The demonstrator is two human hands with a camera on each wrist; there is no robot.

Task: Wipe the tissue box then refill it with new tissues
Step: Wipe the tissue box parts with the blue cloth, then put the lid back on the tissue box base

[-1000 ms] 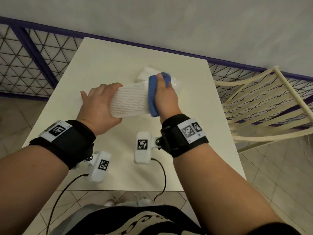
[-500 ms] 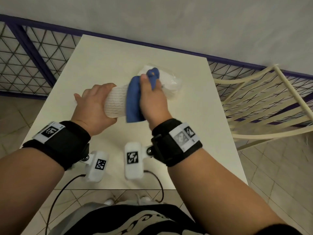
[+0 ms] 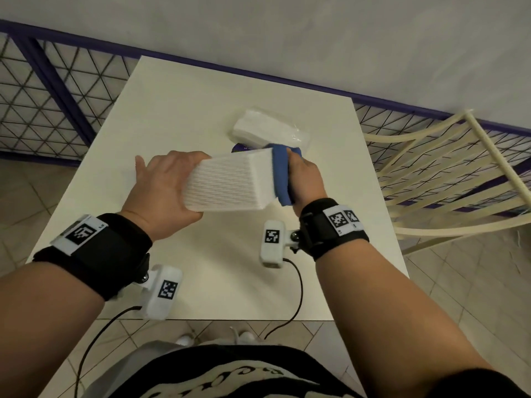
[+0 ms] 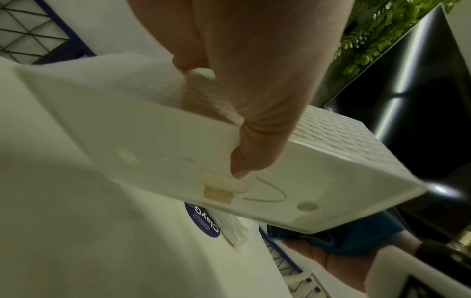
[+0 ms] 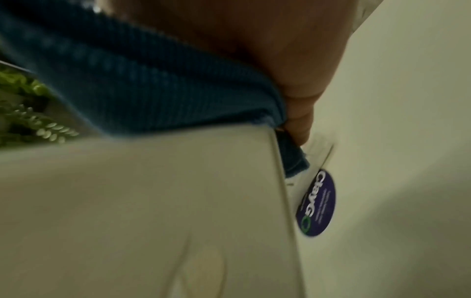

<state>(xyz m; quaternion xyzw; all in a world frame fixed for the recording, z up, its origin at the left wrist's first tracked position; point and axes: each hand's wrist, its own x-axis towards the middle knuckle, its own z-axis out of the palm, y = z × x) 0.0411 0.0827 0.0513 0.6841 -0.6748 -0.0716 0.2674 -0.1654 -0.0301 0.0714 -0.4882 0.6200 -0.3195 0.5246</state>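
Cloth (image 3: 280,175) slid to ribbed box (image 3: 227,183) end; both hands' fingers clamped.

Right hand (image 5: 267,52) pressing blue cloth (image 5: 142,86) against end of white tissue box (image 5: 142,211); fingertip curling over cloth edge. Purple round label (image 5: 317,203) lying beyond on white table (image 5: 407,141). Green foliage (image 5: 28,113) showing at left.

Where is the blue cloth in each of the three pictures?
Head: the blue cloth is right of centre, pressed on the tissue box's end by the right hand.
Left wrist: the cloth is lower right, under the box's corner.
Right wrist: it fills the upper left.
Shared landmark: the purple round sticker.
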